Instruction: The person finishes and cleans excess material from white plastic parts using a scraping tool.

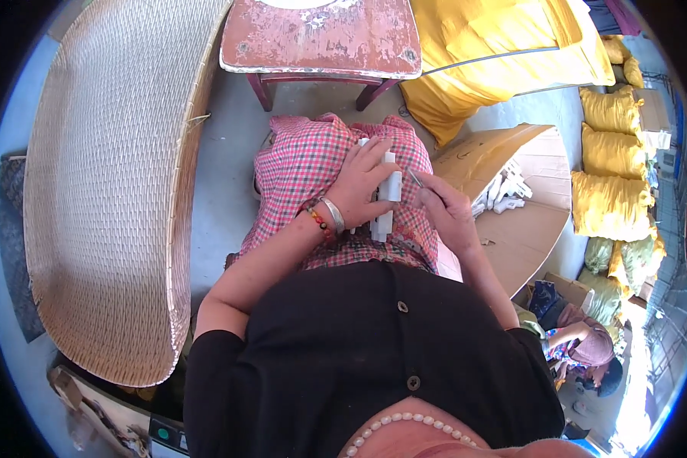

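Note:
My left hand [361, 185] lies over several white block-like pieces [390, 188] on my lap, its fingers curled around them and its thumb pressed against their near side. In my right hand [449, 212], just beside them, a thin metal tool [414, 179] is pinched between thumb and fingers; it looks like a small blade, with its tip toward the white pieces. The tool and the pieces appear apart. Beneath both hands spreads a red-and-black checked apron [305, 164]. My left palm hides part of the white pieces.
An open cardboard box [538, 221] at my right holds more white pieces [504, 187]. A large woven basket [111, 175] stands at left. Ahead are a worn red stool [320, 46] and yellow sheeting [496, 38]. Yellow sacks [607, 202] line the right, near another person [584, 343].

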Available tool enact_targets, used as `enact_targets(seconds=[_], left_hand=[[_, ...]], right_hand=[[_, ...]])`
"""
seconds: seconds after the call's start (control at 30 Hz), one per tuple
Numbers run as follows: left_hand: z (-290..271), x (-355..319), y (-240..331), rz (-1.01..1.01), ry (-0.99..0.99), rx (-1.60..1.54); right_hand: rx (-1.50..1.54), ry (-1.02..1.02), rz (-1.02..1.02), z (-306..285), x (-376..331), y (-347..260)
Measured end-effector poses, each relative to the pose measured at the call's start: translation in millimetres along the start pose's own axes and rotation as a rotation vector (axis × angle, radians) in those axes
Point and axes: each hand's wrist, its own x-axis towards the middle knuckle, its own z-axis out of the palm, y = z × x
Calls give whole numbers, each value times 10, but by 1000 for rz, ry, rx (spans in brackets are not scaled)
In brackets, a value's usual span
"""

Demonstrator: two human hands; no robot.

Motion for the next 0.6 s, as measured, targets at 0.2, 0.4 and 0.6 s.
enact_targets(seconds=[0.2, 0.4, 0.6], left_hand=[[25, -9, 16, 8, 8, 8], [70, -55, 82, 22, -19, 63], [119, -21, -72, 46, 33, 74]], right_hand=[[-297, -93, -39, -118, -83, -85], [-757, -351, -235, -232, 177, -308], [-1194, -593, -126, 51, 602, -590]])
